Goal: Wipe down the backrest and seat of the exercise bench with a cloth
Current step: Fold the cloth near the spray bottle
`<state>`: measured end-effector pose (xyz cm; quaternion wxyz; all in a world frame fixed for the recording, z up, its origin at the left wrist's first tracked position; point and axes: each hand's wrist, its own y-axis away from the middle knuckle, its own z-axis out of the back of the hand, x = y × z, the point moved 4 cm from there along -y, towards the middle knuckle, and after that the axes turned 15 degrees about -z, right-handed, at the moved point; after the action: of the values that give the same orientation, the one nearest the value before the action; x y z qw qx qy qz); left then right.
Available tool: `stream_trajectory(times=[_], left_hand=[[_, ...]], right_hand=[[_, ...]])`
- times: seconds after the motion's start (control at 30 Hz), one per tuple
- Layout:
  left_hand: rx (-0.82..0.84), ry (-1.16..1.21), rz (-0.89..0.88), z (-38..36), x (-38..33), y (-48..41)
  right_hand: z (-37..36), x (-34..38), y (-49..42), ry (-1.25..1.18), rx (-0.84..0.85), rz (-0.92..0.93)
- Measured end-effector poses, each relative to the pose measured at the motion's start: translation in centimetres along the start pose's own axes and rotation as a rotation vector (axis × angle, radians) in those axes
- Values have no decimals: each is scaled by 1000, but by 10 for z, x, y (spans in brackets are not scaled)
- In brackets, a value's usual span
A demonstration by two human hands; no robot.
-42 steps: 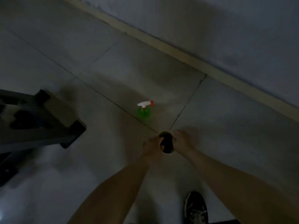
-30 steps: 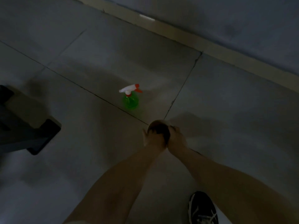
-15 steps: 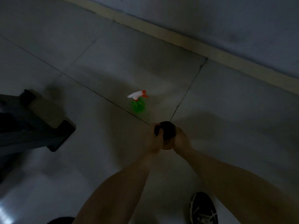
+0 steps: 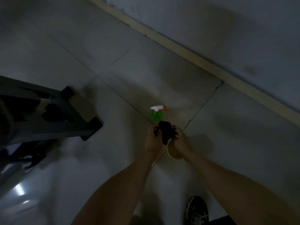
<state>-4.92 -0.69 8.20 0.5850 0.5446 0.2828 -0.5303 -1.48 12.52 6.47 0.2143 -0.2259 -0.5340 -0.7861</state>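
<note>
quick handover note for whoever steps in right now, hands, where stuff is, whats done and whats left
Left hand and right hand: both closed on the bunched dark cloth, held above the floor.
Green spray bottle stands upright on the floor just beyond the hands.
Bench frame is at the left; its backrest and seat are out of view.
Done: cloth in hand.
Left: no wiping is under way; wipe backrest and seat.
</note>
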Motion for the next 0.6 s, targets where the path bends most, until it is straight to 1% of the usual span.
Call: stream_trajectory(times=[0.07,0.2,0.3,0.4,0.5,0.6], left_hand=[[-58,36,13,40,-50,21],[-154,51,14,138,-156,71],[-248,199,20,219,-238,121],[-273,269,-42,300,-316,169],[-314,313,-103,377,-373,212],[-406,286,-103,443,-412,243]], right_hand=[[-8,56,52,54,46,90],[-23,169,168,94,92,168],[-45,252,263,139,103,209],[-71,329,357,205,110,288],[-104,394,443,273,144,360],[-139,441,508,358,165,427]])
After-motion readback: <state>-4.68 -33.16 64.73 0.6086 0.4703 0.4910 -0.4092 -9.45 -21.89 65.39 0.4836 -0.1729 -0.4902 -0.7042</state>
